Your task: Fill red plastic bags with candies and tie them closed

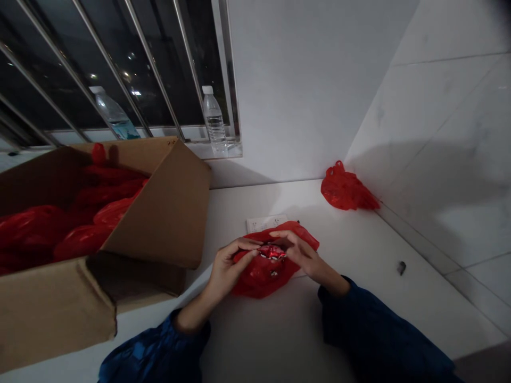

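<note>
A small shiny red wrapped packet is held between both hands; what is inside it cannot be made out. My left hand pinches its left end between thumb and fingers. At the other end, my right hand has its fingers closed on the packet's right edge. Beneath both hands a red plastic bag lies spread on the white tabletop. A small shiny item shows on the bag just below the packet.
An open cardboard box on the left holds several red plastic bags. Another red bag sits by the right wall. Two plastic bottles, one clear, stand by the barred window. A small dark object lies at right.
</note>
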